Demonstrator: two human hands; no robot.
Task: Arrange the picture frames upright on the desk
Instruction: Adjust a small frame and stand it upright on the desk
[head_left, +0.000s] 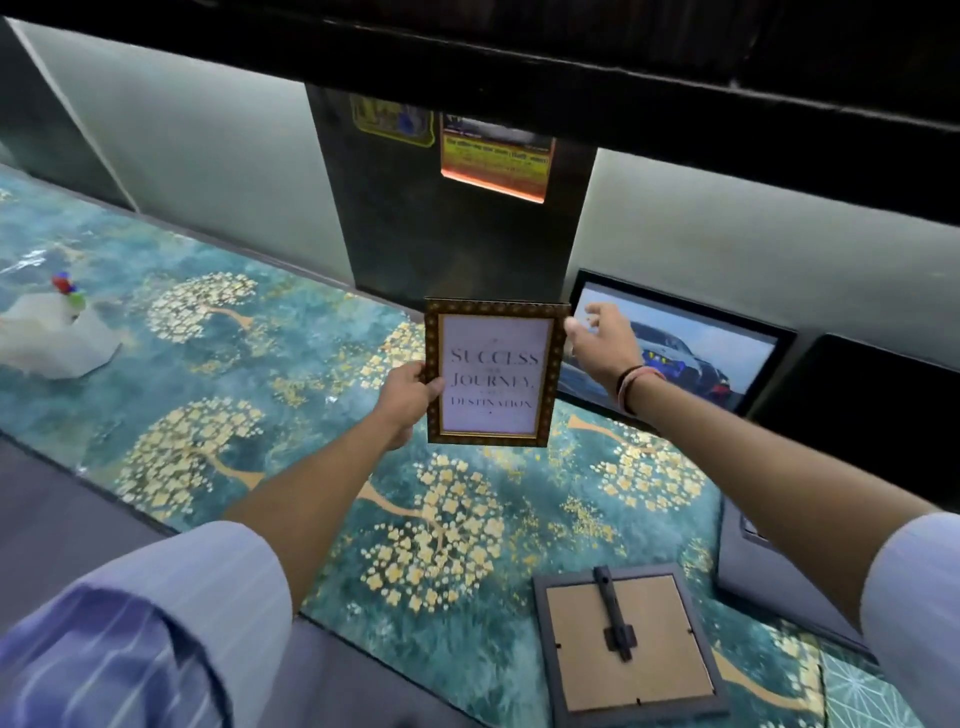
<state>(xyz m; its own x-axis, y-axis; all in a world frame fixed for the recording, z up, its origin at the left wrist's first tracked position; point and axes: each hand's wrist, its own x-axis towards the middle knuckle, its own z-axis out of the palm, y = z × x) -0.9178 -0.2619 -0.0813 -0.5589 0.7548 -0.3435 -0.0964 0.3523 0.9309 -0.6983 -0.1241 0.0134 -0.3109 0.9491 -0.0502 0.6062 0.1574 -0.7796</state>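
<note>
A gold-brown patterned frame (494, 371) with a "Success, journey, destination" print is held upright above the teal desk mat (322, 395). My left hand (410, 395) grips its lower left edge. My right hand (602, 343) hovers by the frame's upper right corner, fingers spread, holding nothing. A black frame with a car picture (691, 345) leans upright against the back wall. A grey frame (631, 644) lies face down near the front edge, its cardboard back and stand showing.
A white object with coloured bits on top (57, 338) sits at the far left of the mat. A dark panel with stickers (457, 208) rises behind the held frame. A dark screen (872, 395) and a laptop (769, 571) stand at the right.
</note>
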